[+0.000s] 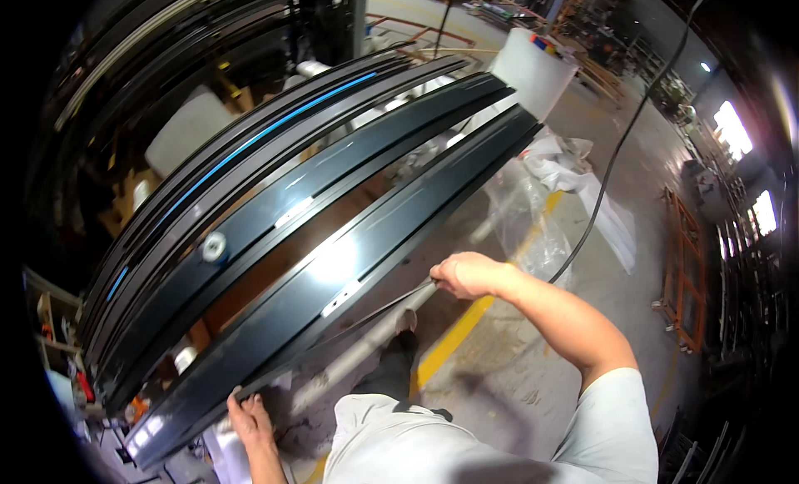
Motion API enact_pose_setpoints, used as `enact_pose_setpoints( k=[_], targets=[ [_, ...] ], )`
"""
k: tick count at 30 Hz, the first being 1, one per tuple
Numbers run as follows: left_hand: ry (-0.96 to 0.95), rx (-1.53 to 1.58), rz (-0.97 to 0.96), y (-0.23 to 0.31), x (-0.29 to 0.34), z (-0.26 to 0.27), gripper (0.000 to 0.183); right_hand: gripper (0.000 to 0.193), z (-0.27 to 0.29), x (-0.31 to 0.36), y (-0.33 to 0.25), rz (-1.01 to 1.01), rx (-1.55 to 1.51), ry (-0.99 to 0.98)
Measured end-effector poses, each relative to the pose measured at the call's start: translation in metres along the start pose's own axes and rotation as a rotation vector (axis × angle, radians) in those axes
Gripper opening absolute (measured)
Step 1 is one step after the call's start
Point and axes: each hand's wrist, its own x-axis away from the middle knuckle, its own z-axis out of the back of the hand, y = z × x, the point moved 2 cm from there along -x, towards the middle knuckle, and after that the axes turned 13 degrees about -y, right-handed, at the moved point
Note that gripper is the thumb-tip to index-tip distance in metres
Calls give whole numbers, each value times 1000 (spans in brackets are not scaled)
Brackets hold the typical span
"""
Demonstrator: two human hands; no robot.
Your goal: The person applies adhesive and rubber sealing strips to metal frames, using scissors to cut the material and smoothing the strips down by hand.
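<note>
Where the head view shows the work, the nearest long, glossy dark-grey profile (399,205) lies slantwise before the person. The right hand (466,274) is closed in a pinch on a thin, dark, flexible strip (391,304), which runs taut toward the left hand (252,421), apart from the profile's edge. The left hand curls partly open at the profile's near end; whether it grips anything, I cannot tell. The job looks midway: the stretch of strip between the hands hangs free, so that length seems unfinished, and how much is settled near the left hand is unclear. A matching glossy dark-grey profile (325,174) just behind, bearing a round white roll (214,247), has neither hand on it.
</note>
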Motion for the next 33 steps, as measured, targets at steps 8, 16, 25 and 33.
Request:
enact_pose_setpoints(
  k=[8, 16, 25, 33],
  targets=[
    [-69, 178, 297, -158, -19, -231, 37, 23, 126, 36, 234, -119, -99, 47],
    [-57, 114, 233, -251, -48, -381, 30, 45, 207, 74, 433, -237, -202, 19],
    [257, 504, -144, -315, -83, -439, 23, 41, 304, 97, 611, 10, -235, -600],
    [481, 126, -149, -402, -51, -548, 17, 39, 313, 17, 766, 94, 252, -327]
  ],
)
